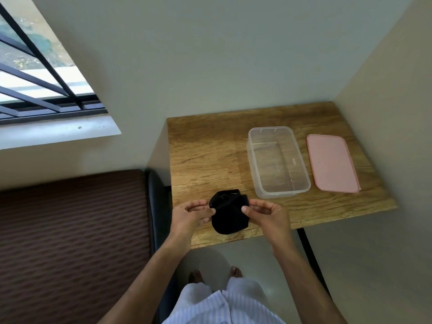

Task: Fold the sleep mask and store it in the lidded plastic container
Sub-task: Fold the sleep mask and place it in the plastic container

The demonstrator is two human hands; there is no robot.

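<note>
Black sleep mask [228,215] bunched at table's near edge, clear container [278,161] open, pink lid [332,163] flat beside it

both forearms reach forward, bare. the left hand [189,215] pinches the left edge of the sleep mask [228,212] with curled fingers; the right hand [266,215] pinches its right edge, thumb on top.

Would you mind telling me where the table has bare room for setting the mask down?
The widest bare wood lies between the table's left edge and the clear container. The right side is crowded by the container and the pink lid. Both hands hold the mask at the near edge.
</note>
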